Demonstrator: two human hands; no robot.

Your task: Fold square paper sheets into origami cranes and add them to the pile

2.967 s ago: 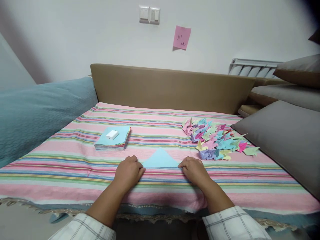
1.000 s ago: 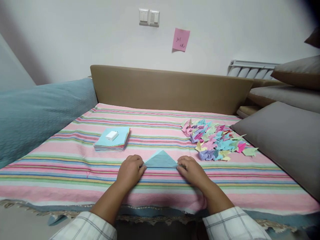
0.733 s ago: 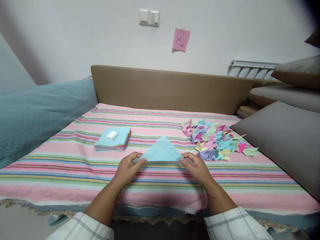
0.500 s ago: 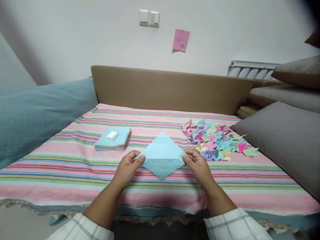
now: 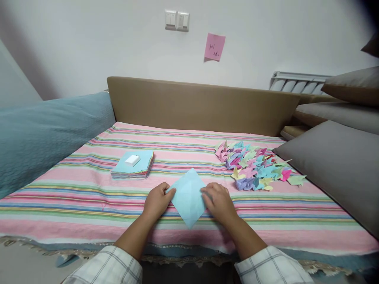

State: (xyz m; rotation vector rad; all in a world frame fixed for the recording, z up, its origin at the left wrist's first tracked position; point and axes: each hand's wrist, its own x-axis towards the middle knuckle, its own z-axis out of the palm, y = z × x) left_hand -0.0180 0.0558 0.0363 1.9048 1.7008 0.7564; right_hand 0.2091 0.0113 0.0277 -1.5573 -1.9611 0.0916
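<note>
Between my hands is a sheet of light blue origami paper (image 5: 189, 199), turned so one corner points away from me and one toward me. Faint creases run across it. My left hand (image 5: 159, 200) pinches its left corner between thumb and fingers. At the right corner, my right hand (image 5: 217, 201) closes thumb and fingers on the edge; its fingertips partly hide that corner. The paper is just above or on the striped cloth (image 5: 97, 205); I cannot tell which.
Left of my hands lies a stack of coloured paper (image 5: 142, 163) with a small white block (image 5: 132, 160) on top. A heap of folded paper shapes (image 5: 257, 167) spreads at the right. Grey cushions (image 5: 334, 165) stand at the right, and a blue covered bolster (image 5: 53, 134) lines the left.
Both hands have moved closer together, the right one more so. The paper has come nearer to me and looks narrower, with its side corners drawn in.
</note>
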